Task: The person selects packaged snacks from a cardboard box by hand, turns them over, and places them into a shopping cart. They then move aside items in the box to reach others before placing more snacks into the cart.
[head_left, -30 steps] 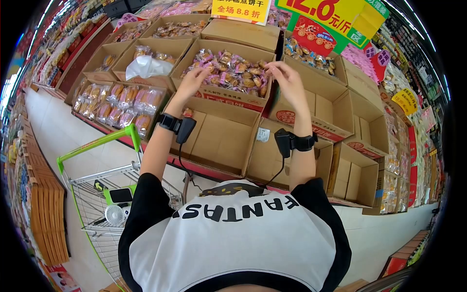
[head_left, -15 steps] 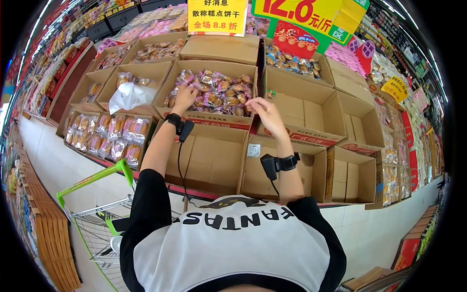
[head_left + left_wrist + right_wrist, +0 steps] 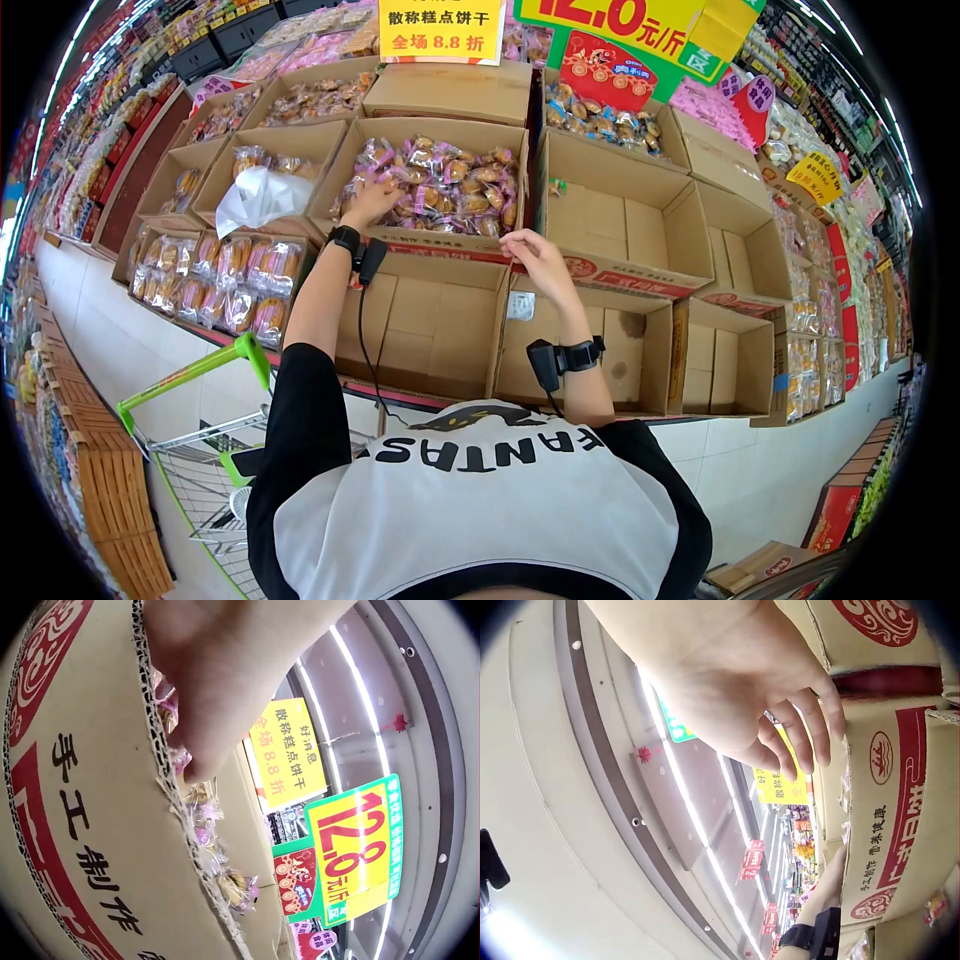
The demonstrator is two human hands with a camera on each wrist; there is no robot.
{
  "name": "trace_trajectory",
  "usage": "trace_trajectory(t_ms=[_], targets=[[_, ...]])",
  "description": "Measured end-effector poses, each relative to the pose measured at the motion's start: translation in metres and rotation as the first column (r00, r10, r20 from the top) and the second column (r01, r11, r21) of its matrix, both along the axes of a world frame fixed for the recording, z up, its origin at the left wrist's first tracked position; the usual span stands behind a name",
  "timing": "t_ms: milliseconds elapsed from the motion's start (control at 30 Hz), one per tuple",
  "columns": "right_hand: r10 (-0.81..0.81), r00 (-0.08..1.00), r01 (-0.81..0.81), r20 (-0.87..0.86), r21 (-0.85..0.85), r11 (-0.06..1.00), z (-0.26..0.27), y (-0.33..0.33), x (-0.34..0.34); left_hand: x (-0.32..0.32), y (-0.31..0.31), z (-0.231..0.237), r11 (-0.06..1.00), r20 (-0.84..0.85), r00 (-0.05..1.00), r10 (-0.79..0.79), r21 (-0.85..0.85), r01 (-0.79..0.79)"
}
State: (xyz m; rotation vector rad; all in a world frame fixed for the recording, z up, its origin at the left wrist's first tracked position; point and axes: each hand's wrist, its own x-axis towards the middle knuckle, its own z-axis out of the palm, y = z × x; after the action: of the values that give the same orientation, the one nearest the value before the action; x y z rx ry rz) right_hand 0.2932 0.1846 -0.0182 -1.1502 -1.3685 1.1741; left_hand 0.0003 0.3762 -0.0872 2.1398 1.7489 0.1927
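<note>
A cardboard box (image 3: 430,238) of individually wrapped pastries (image 3: 440,165) in clear and purple film stands in front of me. My left hand (image 3: 371,203) reaches over its near left rim, fingers down among the packets. The fingertips are hidden there, and in the left wrist view the hand (image 3: 217,682) blurs past the box edge, so I cannot tell whether it grips a packet. At the box's front right corner hovers my right hand (image 3: 537,258), its fingers loosely bent and holding nothing; the right wrist view shows its bare palm (image 3: 720,697).
Bare cardboard boxes (image 3: 430,310) line the front and right. Left stand bagged pastries (image 3: 230,260) and a white plastic bag (image 3: 262,200) over another box. A shopping cart (image 3: 190,385) is at my left. Price signs (image 3: 440,30) rise behind.
My left hand has gone from above the box down into the pastries at its left side. The right hand has drawn back from the right-hand packets to the front corner.
</note>
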Motion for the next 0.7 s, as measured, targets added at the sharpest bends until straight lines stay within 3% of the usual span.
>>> trace_trajectory(t_ms=[100, 200, 267, 433, 533, 567, 633, 700], targets=[[0.011, 1.000, -0.011, -0.024, -0.014, 1.000, -0.002, -0.001, -0.003, 0.000, 0.002, -0.001, 0.998, 0.022, 1.000, 0.021, 0.065, -0.022], [0.023, 0.999, -0.024, -0.024, -0.037, 0.999, -0.004, -0.001, -0.004, 0.005, -0.010, 0.029, 0.991, 0.024, 0.995, -0.093, 0.094, 0.091], [0.033, 0.999, -0.034, -0.019, -0.049, 0.998, -0.007, -0.001, -0.005, 0.009, -0.023, 0.044, 0.953, 0.275, 0.922, -0.274, 0.204, 0.222], [0.020, 0.996, -0.024, -0.090, -0.039, 0.999, -0.008, 0.000, -0.015, 0.046, -0.078, 0.091, 0.903, 0.246, 0.895, -0.373, 0.317, 0.289], [0.002, 0.991, -0.008, -0.136, -0.044, 0.999, -0.008, 0.001, -0.022, 0.066, -0.109, 0.114, 0.803, 0.181, 0.804, -0.566, 0.344, 0.487], [0.003, 0.991, -0.009, -0.137, -0.043, 0.999, -0.007, 0.001, -0.026, 0.072, -0.117, 0.117, 0.803, 0.180, 0.805, -0.565, 0.344, 0.487], [-0.093, 0.934, 0.074, -0.346, -0.068, 0.995, -0.006, 0.001, -0.032, 0.083, -0.133, 0.121, 0.734, 0.249, 0.699, -0.671, 0.359, 0.576], [-0.103, 0.908, 0.074, -0.405, -0.088, 0.993, 0.003, -0.002, -0.032, 0.093, -0.143, 0.120, 0.715, 0.188, 0.703, -0.686, 0.349, 0.605]])
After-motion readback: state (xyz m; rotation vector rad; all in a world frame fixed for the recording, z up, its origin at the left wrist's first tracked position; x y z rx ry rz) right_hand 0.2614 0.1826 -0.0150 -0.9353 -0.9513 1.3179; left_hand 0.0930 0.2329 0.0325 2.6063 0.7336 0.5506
